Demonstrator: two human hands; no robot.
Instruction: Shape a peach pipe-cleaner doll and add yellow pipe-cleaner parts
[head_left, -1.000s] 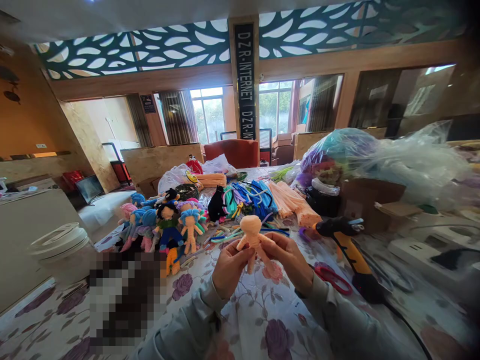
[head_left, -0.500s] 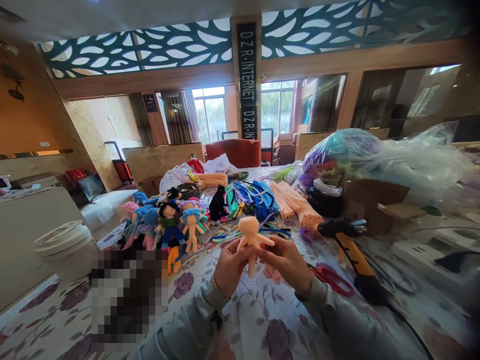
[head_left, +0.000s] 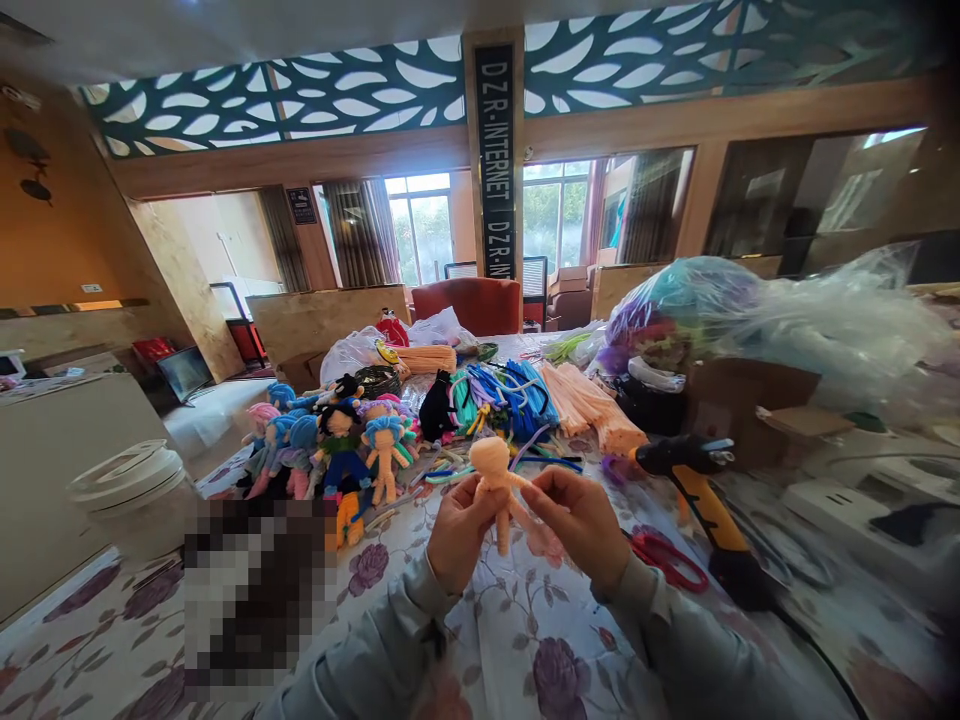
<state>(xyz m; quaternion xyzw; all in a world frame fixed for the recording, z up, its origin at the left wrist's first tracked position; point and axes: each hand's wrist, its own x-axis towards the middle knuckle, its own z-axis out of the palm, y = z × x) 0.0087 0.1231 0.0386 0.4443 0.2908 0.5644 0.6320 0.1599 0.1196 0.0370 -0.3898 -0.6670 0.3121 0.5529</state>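
Observation:
A plain peach-coloured doll (head_left: 490, 462), with a round head, arms and legs, is held upright above the table. My left hand (head_left: 461, 530) grips its body and its arm on the left, fingers closed. My right hand (head_left: 576, 518) pinches the end of the doll's other arm between thumb and fingers. The doll looks like wound pipe cleaners, and its head is bare. Beyond it lie loose coloured pipe cleaners (head_left: 450, 468) and bundles of blue pipe cleaners (head_left: 529, 400) and peach pipe cleaners (head_left: 596, 405).
Several finished dolls (head_left: 341, 440) are piled at the left, near a white lidded bucket (head_left: 131, 495). Red-handled scissors (head_left: 671, 560) and a black-and-yellow hot-air tool (head_left: 709, 510) with a cord lie at the right. A large plastic bag (head_left: 697, 300) stands behind a cardboard box (head_left: 739, 410).
The doll has shifted slightly left and turned a little. My right hand has slid from beside its body to the end of its arm.

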